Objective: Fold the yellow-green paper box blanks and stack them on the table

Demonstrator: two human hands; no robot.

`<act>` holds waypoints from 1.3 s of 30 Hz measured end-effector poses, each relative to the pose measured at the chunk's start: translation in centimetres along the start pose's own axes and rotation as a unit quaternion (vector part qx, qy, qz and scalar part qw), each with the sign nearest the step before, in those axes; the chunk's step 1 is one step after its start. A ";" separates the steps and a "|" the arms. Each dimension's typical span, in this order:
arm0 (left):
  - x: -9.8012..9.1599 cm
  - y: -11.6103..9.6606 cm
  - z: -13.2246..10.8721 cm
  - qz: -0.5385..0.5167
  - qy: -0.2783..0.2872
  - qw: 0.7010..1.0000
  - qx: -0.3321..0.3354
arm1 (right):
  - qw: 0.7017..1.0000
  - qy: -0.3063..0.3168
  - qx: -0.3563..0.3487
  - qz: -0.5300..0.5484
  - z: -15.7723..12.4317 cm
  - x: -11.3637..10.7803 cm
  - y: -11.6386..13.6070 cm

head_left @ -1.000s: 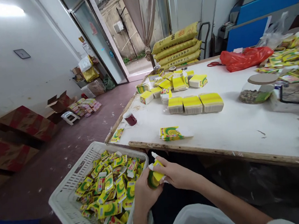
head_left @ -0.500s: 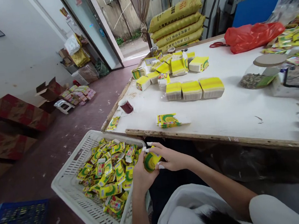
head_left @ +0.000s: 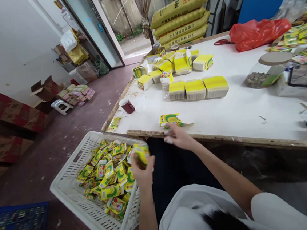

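My left hand (head_left: 144,172) is closed around a small yellow-and-green packet (head_left: 142,153), blurred by motion, above the right side of a white plastic basket (head_left: 69,200). Loose packets (head_left: 110,172) of the same kind lie heaped in that basket. At the table's front edge, my right hand (head_left: 181,137) reaches toward a small stack of flat yellow-and-green packets (head_left: 170,118). Its thumb and forefinger are apart with nothing visible between them. The fingertips overlap the stack's near edge in view; I cannot tell whether they touch it.
The white table (head_left: 142,112) carries a dark red cup (head_left: 127,106), rows of yellow-topped packet bundles (head_left: 195,89), a clear jar (head_left: 264,72) and a red plastic bag (head_left: 258,34). A blue crate (head_left: 19,228) stands on the floor at left. Yellow sacks (head_left: 180,17) are piled behind the table.
My hands, together on the packet before, have separated. The left has moved slightly left with the packet over the basket; the right has moved forward to the stack on the table.
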State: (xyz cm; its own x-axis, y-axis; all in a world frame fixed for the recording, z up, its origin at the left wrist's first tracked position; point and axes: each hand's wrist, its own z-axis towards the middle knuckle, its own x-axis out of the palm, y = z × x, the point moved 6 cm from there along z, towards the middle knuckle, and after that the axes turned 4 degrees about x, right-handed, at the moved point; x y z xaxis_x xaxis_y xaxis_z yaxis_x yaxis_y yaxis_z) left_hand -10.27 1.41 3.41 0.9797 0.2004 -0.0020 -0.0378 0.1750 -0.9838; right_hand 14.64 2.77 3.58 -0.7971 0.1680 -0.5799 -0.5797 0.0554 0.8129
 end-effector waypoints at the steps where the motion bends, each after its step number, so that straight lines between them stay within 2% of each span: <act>1: -1.0 0.9 0.6 -0.077 -0.065 0.994 -0.049 | 0.996 -0.055 0.050 -0.039 1.2 -1.4 -1.3; 3: -2.4 2.7 1.4 -0.187 -0.135 0.961 -0.155 | 0.984 -0.112 0.109 -0.086 3.0 -3.3 -3.3; 6: -2.9 4.7 1.5 -0.248 -0.160 0.904 -0.310 | 0.972 -0.131 0.148 -0.125 4.6 -4.2 -5.0; 8: -2.5 5.1 1.1 -0.271 -0.159 0.879 -0.359 | 0.970 -0.127 0.155 -0.140 5.0 -3.9 -5.3; 13: -0.8 4.1 0.7 -0.286 -0.121 0.894 -0.324 | 0.969 -0.123 0.159 -0.141 5.1 -3.8 -4.2; 16: 0.2 4.2 0.2 -0.283 -0.097 0.902 -0.310 | 0.977 -0.114 0.142 -0.107 4.0 -3.9 -2.4; 18: 1.1 4.4 -0.2 -0.284 -0.052 0.917 -0.274 | 0.987 -0.091 0.113 -0.070 2.5 -3.0 -0.6; 20: 2.1 4.3 -0.7 -0.297 0.011 0.931 -0.211 | 0.997 -0.036 0.066 -0.023 0.5 -1.0 1.5; 22: 2.7 3.6 -1.4 -0.315 0.053 0.935 -0.153 | 0.998 0.051 0.017 0.026 -1.8 2.1 3.6; 25: 2.1 2.2 -1.8 -0.341 0.028 0.934 -0.102 | 0.978 0.178 -0.026 0.104 -5.0 6.8 5.8; 28: 0.8 1.0 -1.3 -0.381 -0.028 0.921 -0.074 | 0.939 0.236 -0.007 0.251 -6.9 9.8 6.5; 30: 0.2 1.1 -0.9 -0.379 -0.054 0.921 -0.076 | 0.919 0.247 0.007 0.306 -7.5 10.7 6.7; 32: 0.0 1.6 -0.6 -0.346 -0.068 0.932 -0.085 | 0.927 0.238 0.007 0.290 -7.6 10.7 6.7; 36: 0.4 2.1 -0.8 -0.271 -0.049 0.958 -0.079 | 0.950 0.163 -0.011 0.264 -6.7 8.5 6.4; 39: 1.0 1.8 -1.4 -0.242 -0.039 0.967 -0.070 | 0.940 0.127 -0.026 0.316 -5.8 7.0 6.0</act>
State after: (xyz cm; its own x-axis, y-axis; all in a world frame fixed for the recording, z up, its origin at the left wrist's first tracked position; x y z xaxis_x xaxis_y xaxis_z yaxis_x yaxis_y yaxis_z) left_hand -9.07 0.62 1.39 0.8584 0.2003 0.4722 0.4530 0.1357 -0.8811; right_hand 4.61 -1.38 4.12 -0.9957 -0.0904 0.0192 0.0215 -0.0254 0.9994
